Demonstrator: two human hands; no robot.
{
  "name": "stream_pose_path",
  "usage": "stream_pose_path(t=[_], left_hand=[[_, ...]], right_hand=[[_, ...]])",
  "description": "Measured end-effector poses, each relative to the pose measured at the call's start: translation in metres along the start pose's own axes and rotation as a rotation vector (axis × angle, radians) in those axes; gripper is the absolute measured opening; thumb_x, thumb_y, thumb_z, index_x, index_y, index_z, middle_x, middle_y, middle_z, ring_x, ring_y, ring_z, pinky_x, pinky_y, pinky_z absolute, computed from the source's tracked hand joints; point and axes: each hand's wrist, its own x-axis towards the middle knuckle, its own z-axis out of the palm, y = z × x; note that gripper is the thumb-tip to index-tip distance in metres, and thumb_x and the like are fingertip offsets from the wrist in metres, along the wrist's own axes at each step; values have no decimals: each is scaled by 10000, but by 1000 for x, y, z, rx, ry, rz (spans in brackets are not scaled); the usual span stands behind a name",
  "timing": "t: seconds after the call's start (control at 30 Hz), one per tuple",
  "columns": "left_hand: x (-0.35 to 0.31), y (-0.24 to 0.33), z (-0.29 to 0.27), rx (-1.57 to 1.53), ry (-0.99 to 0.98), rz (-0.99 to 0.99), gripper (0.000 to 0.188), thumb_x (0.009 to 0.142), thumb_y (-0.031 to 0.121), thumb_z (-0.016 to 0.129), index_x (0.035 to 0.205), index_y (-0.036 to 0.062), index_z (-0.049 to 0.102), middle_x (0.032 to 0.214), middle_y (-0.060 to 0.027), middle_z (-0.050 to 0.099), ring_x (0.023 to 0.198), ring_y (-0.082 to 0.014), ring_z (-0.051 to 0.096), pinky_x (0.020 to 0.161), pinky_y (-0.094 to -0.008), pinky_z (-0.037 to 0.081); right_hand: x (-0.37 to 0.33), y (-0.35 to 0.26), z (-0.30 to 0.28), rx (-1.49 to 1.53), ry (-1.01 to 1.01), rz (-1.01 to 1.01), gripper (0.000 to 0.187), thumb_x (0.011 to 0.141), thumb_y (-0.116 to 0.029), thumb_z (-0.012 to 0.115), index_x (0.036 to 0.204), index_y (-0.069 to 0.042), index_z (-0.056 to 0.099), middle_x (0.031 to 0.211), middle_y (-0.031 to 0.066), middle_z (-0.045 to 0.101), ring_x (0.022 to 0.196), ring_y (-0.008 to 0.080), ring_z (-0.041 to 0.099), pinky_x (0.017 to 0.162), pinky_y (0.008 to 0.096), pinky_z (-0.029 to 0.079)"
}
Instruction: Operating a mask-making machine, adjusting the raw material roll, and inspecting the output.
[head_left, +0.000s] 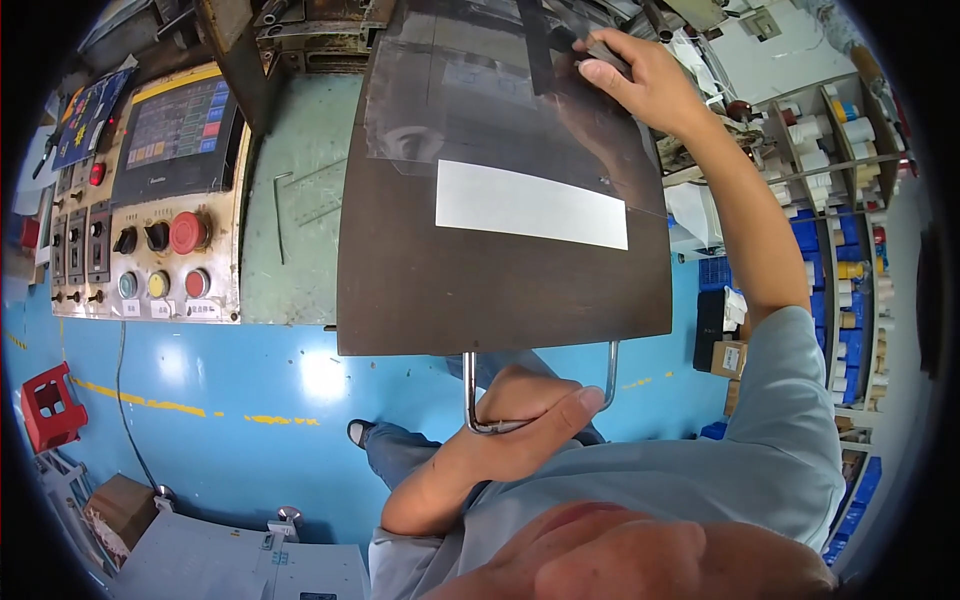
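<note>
The step in hand looks like steadying and working at the plate (500, 290): the left hand's (530, 410) grip wraps its handle (470, 390), while the right hand's (650, 85) grip pinches a dark item (611, 62), too unclear to name, over its far end. The plate juts toward the person, bearing clear film (410, 100) and a white strip (530, 205). Any next move calls for a firm handle hold. At right, rack (840, 167) compartments hold spools (858, 131); the carton's (728, 358) contents are hidden.

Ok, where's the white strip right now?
The white strip lies on the dark brown plate, just above and right of centre in the head view, between the right hand and the metal handle.
</note>
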Motion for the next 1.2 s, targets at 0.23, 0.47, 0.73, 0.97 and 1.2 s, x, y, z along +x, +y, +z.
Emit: stream_pose_path(t=[0.23, 0.47, 0.73, 0.97, 1.2], left_hand=[[7, 7, -2, 87, -29, 46, 429, 945, 129, 500, 550, 23, 372, 469, -90, 321, 398, -214, 267, 409, -355, 259], [22, 10, -8, 90, 6, 89, 354, 948, 95, 489, 607, 10, 449, 486, -83, 361, 405, -203, 307, 410, -345, 268], [37, 7, -11, 35, 53, 92, 428, 972, 178, 464, 579, 15, 417, 496, -56, 372, 462, -161, 309, 450, -325, 278], [49, 8, -20, 43, 49, 33, 524, 981, 294, 459, 522, 46, 405, 483, -8, 382, 472, -103, 329, 460, -299, 288], [72, 6, -25, 24, 178, 18, 533, 954, 333, 492, 504, 54, 433, 474, 4, 408, 464, -89, 384, 462, -270, 301]], right_hand=[[6, 6, 11, 125, 46, 1, 383, 956, -411, 472, 1003, -45, 573, 796, 90, 597, 733, 217, 573, 703, 311, 457], [8, 6, 15, 78, 74, -81, 393, 940, -419, 512, 956, -32, 577, 792, 99, 578, 717, 253, 551, 693, 306, 449], [11, 13, 16, 81, 127, -153, 431, 940, -450, 509, 962, -25, 575, 813, 105, 576, 728, 241, 552, 688, 312, 446], [14, 4, 12, 64, 19, -126, 414, 944, -439, 505, 958, -32, 580, 749, 95, 560, 680, 226, 535, 663, 307, 437], [3, 12, 4, 20, -23, 138, 437, 937, -452, 512, 976, -26, 602, 745, 105, 610, 686, 230, 570, 659, 320, 452]])
